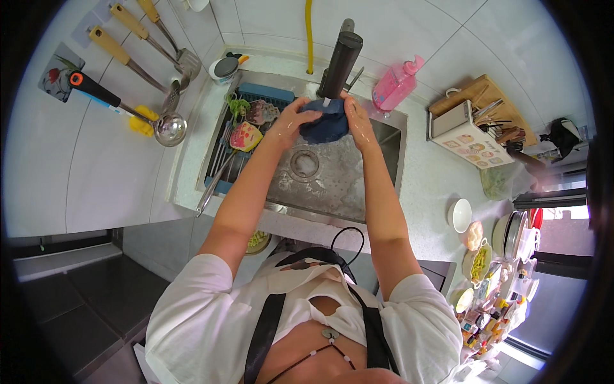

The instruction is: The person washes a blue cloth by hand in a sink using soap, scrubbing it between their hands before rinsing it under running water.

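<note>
Under the dark tap [342, 61], a dark blue bowl [325, 130] is held between my two wet hands above the sink [332, 185]. My left hand [291, 123] grips its left side, thumb toward the rim. On the right side, my right hand [359, 125] holds it close to the tap's outlet. The undersides of both hands' grip are hidden. Left of my left hand, a drying rack [265, 93] in the sink carries a yellow-and-pink sponge [245, 137], some green leaves [239, 106] and a metal-handled utensil [216, 182].
A pink soap bottle [396, 85] stands behind the sink's right corner. Ladles and spatulas [171, 128] hang on the left wall. A utensil holder [464, 134] stands on the right counter, with a white bowl [459, 216] and food dishes [478, 263] nearer me.
</note>
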Tool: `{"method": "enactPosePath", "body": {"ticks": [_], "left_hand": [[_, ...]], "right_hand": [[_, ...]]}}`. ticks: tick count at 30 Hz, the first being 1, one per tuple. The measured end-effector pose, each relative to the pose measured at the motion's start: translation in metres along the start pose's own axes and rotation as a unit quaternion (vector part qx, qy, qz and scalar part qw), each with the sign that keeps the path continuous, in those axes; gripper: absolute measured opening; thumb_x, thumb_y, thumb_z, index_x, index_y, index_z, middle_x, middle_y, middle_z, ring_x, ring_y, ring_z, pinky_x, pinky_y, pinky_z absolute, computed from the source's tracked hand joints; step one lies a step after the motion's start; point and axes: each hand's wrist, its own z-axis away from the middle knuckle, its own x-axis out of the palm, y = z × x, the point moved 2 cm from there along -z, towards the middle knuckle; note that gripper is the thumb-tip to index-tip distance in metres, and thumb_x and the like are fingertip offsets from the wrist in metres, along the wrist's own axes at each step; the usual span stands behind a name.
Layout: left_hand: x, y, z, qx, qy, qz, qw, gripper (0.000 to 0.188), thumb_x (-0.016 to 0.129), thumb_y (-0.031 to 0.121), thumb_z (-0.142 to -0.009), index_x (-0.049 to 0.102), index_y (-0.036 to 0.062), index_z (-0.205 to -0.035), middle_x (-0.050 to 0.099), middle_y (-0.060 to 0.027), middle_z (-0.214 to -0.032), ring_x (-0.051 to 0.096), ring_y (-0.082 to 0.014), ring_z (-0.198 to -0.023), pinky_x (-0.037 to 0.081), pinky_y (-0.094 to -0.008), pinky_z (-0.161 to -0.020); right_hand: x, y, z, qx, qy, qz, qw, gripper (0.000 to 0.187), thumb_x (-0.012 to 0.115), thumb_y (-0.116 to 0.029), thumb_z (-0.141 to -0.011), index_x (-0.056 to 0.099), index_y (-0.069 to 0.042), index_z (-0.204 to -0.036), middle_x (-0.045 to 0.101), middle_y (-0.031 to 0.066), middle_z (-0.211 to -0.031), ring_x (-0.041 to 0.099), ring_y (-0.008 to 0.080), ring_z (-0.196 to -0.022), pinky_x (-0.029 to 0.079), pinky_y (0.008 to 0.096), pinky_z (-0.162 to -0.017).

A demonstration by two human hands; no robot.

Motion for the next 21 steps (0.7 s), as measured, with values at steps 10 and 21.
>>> {"method": "enactPosePath", "body": {"ticks": [10,21], "left_hand": [[0.001,0.003,-0.014,0.025,0.104,0.011,0.994,0.03,0.069,0.015,-0.068,0.05,0.0075,-0.091,0.054,-0.0027,-0.082,0.053,-0.0128,-0.074,0.043,-0.0271,-0.064],[-0.01,-0.003,-0.008,-0.023,0.054,0.277,0.959,0.033,0.064,0.024,-0.075,0.05,0.0108,-0.103,0.057,-0.0071,-0.093,0.056,-0.02,-0.086,0.047,-0.0358,-0.074]], "right_hand": [[0.024,0.061,0.009,0.12,-0.014,-0.297,0.947,0.063,0.028,-0.055,-0.086,0.035,-0.007,-0.127,0.044,0.0078,-0.122,0.041,0.0174,-0.112,0.03,0.0304,-0.094],[0.051,0.061,0.035,0.105,-0.003,-0.444,0.89,0.049,0.045,-0.041,-0.085,0.038,-0.01,-0.123,0.047,0.0038,-0.117,0.047,0.0174,-0.104,0.037,0.0326,-0.087]]}}
